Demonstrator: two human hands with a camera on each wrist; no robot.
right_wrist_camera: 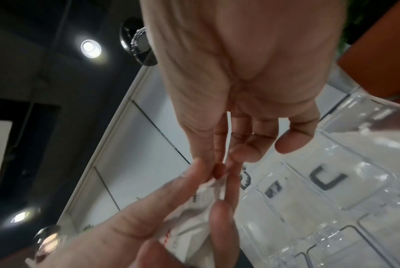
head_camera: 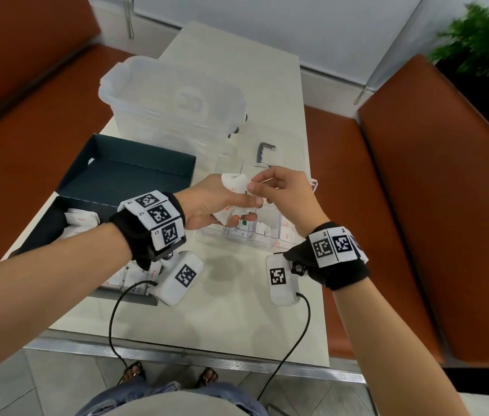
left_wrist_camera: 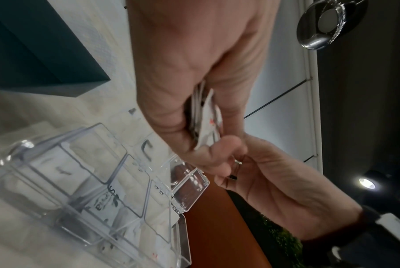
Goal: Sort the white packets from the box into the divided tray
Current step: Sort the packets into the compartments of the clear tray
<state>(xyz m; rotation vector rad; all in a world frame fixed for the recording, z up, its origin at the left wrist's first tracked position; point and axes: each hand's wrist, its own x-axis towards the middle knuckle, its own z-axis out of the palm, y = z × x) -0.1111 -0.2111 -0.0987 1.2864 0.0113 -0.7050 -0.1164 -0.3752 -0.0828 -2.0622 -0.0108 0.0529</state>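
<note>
So the small white paper packets [head_camera: 235,187] are bunched in the left hand [head_camera: 207,205], fingers curled round the stack, held just above the clear plastic divided tray [head_camera: 207,237] sitting on the pale table [head_camera: 237,310]. The right hand [head_camera: 282,190] is pinching the top corner of 1 packet, looks like it's peeling it off the bunch to drop in. Progress-wise I'd call it partway: a few near compartments already have packets in them, but the dark open cardboard box [head_camera: 42,229] on the left has more packets waiting. The head view is the only one showing the box contents; the left wrist view shows printed packets standing in the tray cells up close, and the right wrist view shows the pinch on the packet edge, though it's blurry.
</note>
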